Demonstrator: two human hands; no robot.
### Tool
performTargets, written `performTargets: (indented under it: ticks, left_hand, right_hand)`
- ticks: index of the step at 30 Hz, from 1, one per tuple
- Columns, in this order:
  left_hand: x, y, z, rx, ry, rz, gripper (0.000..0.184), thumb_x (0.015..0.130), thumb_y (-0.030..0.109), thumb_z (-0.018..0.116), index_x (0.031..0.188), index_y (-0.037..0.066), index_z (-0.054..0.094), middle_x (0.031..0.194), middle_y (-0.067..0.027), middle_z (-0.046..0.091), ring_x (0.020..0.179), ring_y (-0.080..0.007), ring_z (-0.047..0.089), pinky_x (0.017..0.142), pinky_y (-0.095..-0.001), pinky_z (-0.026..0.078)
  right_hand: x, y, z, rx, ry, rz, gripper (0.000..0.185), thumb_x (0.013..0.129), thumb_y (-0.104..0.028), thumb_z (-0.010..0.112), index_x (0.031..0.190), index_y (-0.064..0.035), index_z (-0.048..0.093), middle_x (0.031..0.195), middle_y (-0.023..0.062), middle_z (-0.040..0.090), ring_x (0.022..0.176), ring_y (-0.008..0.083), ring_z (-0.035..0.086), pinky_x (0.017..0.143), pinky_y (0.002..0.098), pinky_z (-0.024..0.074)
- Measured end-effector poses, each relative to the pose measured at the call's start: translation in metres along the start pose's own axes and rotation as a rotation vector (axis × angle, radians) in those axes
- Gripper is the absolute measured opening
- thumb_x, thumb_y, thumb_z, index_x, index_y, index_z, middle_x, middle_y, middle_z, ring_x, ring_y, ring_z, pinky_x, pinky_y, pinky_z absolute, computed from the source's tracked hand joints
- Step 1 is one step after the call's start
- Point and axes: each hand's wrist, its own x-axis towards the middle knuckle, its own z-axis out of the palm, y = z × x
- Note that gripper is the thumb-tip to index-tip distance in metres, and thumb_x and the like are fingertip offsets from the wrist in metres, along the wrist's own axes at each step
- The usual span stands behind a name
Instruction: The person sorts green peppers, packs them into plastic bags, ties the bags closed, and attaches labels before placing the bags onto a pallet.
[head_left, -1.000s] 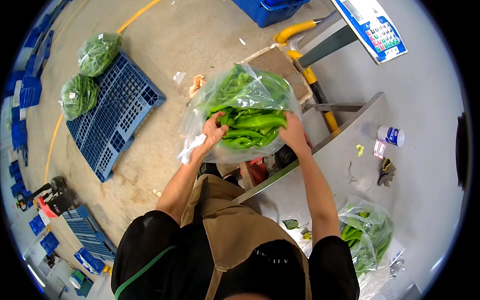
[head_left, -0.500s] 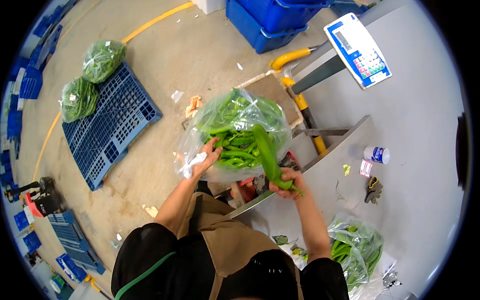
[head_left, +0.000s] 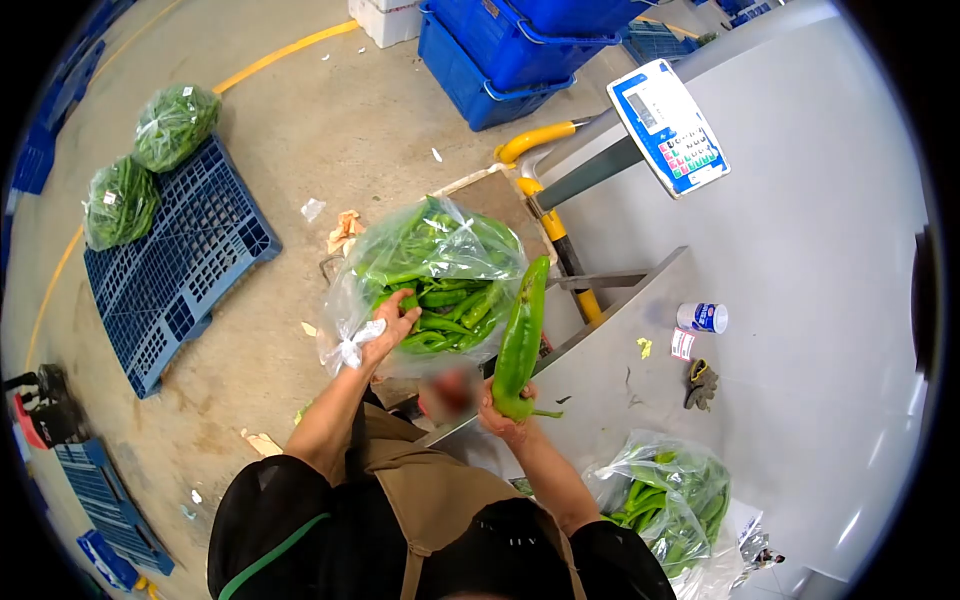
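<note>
A clear plastic bag (head_left: pixel 345 290) full of long green peppers (head_left: pixel 470 305) stands open in front of me. My left hand (head_left: pixel 392 330) is at its near left opening, fingers curled around a green pepper among the others; a white bunched part of the bag lies against the wrist. Just right of the bag, my right hand (head_left: pixel 505 412) grips a large green pepper (head_left: pixel 520 345) by its stem end, with the tip pointing up and away from me. The stem sticks out to the right below the hand.
A weighing scale display (head_left: pixel 668 128) rises beyond the metal table (head_left: pixel 790 330). On the table lie a cup (head_left: pixel 703 318), a glove (head_left: pixel 701 385) and another bag of peppers (head_left: pixel 670 500). Blue crates (head_left: pixel 490 80) stand behind. A blue pallet (head_left: pixel 180 265) with two filled bags is left.
My right hand has moved left, and the large pepper is turned more upright. My left hand has curled further over the peppers in the bag. The whole view has shifted slightly.
</note>
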Motion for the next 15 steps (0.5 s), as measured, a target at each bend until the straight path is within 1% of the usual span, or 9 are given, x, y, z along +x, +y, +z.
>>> performTargets:
  ticks: [3,5,6,7,10,11,12,14,15]
  left_hand:
    - [0.006,0.003,0.015,-0.104,-0.045,-0.004,0.044,0.084,0.018,0.062,0.123,0.005,0.046,0.061,-0.0046,0.056,0.048,-0.0120,0.053,0.046,-0.0275,0.041]
    - [0.008,0.005,0.022,-0.114,-0.121,0.009,0.044,0.083,0.017,0.062,0.123,0.006,0.046,0.061,-0.0050,0.056,0.047,-0.0119,0.054,0.044,-0.0269,0.041]
    - [0.009,0.003,0.027,-0.117,-0.158,0.017,0.044,0.083,0.017,0.062,0.122,0.007,0.047,0.062,-0.0053,0.057,0.047,-0.0118,0.055,0.043,-0.0266,0.041]
    - [0.010,0.000,0.032,-0.076,-0.202,0.039,0.045,0.083,0.019,0.062,0.123,0.007,0.046,0.062,-0.0068,0.057,0.049,-0.0128,0.057,0.047,-0.0279,0.043]
    - [0.006,-0.003,0.042,0.128,-0.305,0.097,0.047,0.081,0.025,0.062,0.122,0.009,0.047,0.063,-0.0115,0.061,0.050,-0.0208,0.061,0.056,-0.0350,0.049]
    - [0.004,-0.004,0.043,0.200,-0.328,0.050,0.048,0.080,0.027,0.062,0.122,0.009,0.047,0.074,-0.0172,0.064,0.063,-0.0288,0.064,0.068,-0.0396,0.050]
    - [0.005,-0.014,0.046,0.217,-0.301,0.071,0.049,0.079,0.026,0.062,0.122,0.009,0.048,0.077,-0.0183,0.064,0.068,-0.0302,0.064,0.070,-0.0402,0.049]
    - [0.012,-0.043,0.054,0.250,-0.245,0.114,0.049,0.079,0.026,0.062,0.122,0.010,0.048,0.083,-0.0206,0.064,0.078,-0.0330,0.063,0.074,-0.0413,0.048]
    - [0.008,-0.038,0.049,0.243,-0.256,0.091,0.051,0.078,0.026,0.062,0.122,0.007,0.047,0.090,-0.0229,0.063,0.088,-0.0373,0.060,0.078,-0.0433,0.047]
  right_hand:
    - [0.010,0.008,0.017,0.030,-0.061,-0.014,0.054,0.070,-0.032,0.058,0.093,0.0150,0.045,0.045,0.0159,0.045,0.028,0.0171,0.039,0.027,0.0252,0.0337]
    - [0.011,0.017,0.025,0.088,-0.008,-0.079,0.054,0.070,-0.034,0.058,0.089,0.0151,0.046,0.044,0.0147,0.045,0.028,0.0167,0.038,0.028,0.0252,0.0333]
    - [0.012,0.019,0.026,0.087,-0.016,-0.087,0.055,0.070,-0.035,0.058,0.088,0.0151,0.047,0.043,0.0142,0.045,0.028,0.0165,0.038,0.028,0.0253,0.0333]
    - [0.013,0.021,0.027,0.087,-0.025,-0.096,0.055,0.070,-0.036,0.058,0.086,0.0150,0.048,0.043,0.0138,0.045,0.028,0.0164,0.038,0.029,0.0254,0.0332]
    - [0.015,0.023,0.030,0.017,-0.123,-0.062,0.055,0.069,-0.038,0.058,0.084,0.0146,0.049,0.042,0.0129,0.045,0.029,0.0162,0.040,0.030,0.0256,0.0333]
    - [0.014,0.025,0.032,0.008,-0.137,-0.057,0.055,0.069,-0.038,0.059,0.084,0.0144,0.049,0.042,0.0127,0.045,0.030,0.0163,0.040,0.030,0.0257,0.0332]
    - [0.013,0.025,0.034,-0.002,-0.152,-0.052,0.055,0.069,-0.038,0.059,0.084,0.0142,0.049,0.042,0.0124,0.045,0.031,0.0163,0.041,0.031,0.0257,0.0332]
    - [0.003,0.036,0.035,0.035,-0.073,-0.136,0.055,0.069,-0.038,0.059,0.082,0.0140,0.050,0.043,0.0123,0.045,0.031,0.0164,0.041,0.031,0.0255,0.0332]
    - [0.000,0.038,0.037,0.042,-0.083,-0.137,0.055,0.069,-0.038,0.059,0.082,0.0141,0.050,0.043,0.0123,0.046,0.031,0.0163,0.042,0.030,0.0254,0.0332]
